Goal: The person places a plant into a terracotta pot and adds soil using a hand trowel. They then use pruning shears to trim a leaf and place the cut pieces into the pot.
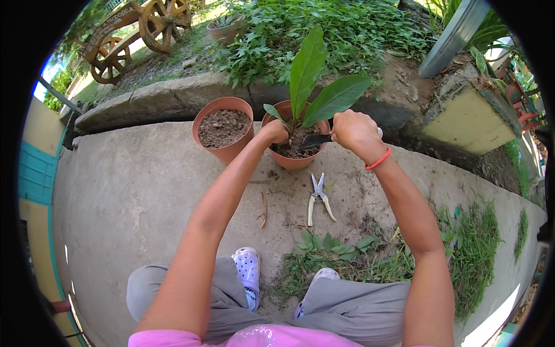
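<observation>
A leafy potted plant [308, 76] with large green leaves stands in a terracotta-coloured plastic pot [295, 163] partly filled with soil. My left hand [277, 132] is at the base of its stem, fingers closed around it and partly hidden by a small leaf. In my right hand [356, 130] is a hand trowel [315, 140]; its dark blade rests over the soil inside the pot's right side. The pale handle end shows beyond my fist. Left of this pot stands a matching pot [232, 149] filled with crumbly brown soil [223, 128].
Pruning shears [318, 197] with pale handles lie with blades parted on the concrete [164, 182]. A dry twig [263, 210] is nearby. Cut leaves [338, 247] and grass [472, 256] are heaped at right. Behind the pots runs a concrete curb [164, 97]; a metal post [453, 39] rises beyond.
</observation>
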A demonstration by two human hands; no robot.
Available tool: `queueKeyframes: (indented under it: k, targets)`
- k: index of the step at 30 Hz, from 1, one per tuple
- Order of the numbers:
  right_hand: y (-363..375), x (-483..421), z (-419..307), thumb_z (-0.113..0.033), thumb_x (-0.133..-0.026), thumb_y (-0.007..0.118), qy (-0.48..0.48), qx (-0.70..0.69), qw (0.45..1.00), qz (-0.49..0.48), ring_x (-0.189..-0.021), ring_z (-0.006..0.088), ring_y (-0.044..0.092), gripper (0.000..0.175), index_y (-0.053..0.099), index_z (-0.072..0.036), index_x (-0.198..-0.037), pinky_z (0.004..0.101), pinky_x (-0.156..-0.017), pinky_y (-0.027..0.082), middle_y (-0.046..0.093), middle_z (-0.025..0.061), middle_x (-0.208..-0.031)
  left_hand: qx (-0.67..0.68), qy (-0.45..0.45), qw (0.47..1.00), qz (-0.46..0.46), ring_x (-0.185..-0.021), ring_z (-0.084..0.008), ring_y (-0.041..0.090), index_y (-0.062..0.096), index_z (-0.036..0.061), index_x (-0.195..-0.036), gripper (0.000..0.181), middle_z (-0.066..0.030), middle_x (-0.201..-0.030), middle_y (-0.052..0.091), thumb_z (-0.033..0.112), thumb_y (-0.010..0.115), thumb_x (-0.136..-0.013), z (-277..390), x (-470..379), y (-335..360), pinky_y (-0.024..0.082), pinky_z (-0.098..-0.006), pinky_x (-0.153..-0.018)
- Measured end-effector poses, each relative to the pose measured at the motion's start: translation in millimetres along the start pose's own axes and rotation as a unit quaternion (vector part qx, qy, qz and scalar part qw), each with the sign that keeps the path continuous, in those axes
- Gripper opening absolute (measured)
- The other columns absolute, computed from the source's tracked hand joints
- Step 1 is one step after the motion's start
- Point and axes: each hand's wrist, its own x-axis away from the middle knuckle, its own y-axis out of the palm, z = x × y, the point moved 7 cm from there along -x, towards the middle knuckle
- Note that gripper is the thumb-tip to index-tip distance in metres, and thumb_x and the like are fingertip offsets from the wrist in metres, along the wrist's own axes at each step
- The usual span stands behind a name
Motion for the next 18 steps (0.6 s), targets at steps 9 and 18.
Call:
queueKeyframes:
  k: [9,18]
  targets:
    - [0,-1,-8,-0.021,-0.07,0.07,-0.025,0.028,0.999,0.014,-0.077,0.0328,0.066,0.019,0.068,-0.006,-0.082,0.0402,-0.067,0.053,0.067,0.0154,-0.081,0.178,-0.099,0.963,-0.175,-0.09,-0.0232,0.066,0.06,-0.0129,-0.1,0.024,-0.0201,-0.102,0.064,0.0,0.061,-0.079,-25,67,-109,0.057,-0.0278,-0.079]
    - [-7,-2,-17,-0.015,-0.075,0.059,-0.028,0.05,0.998,0.019,-0.075,0.0309,0.067,0.015,0.07,-0.006,-0.079,0.0389,-0.064,0.054,0.067,0.0148,-0.079,-0.16,-0.161,0.955,0.189,-0.113,-0.0426,0.047,0.037,-0.0018,-0.13,0.078,-0.0271,-0.126,0.045,0.049,0.063,-0.078,-160,66,-119,0.04,-0.0453,-0.096]
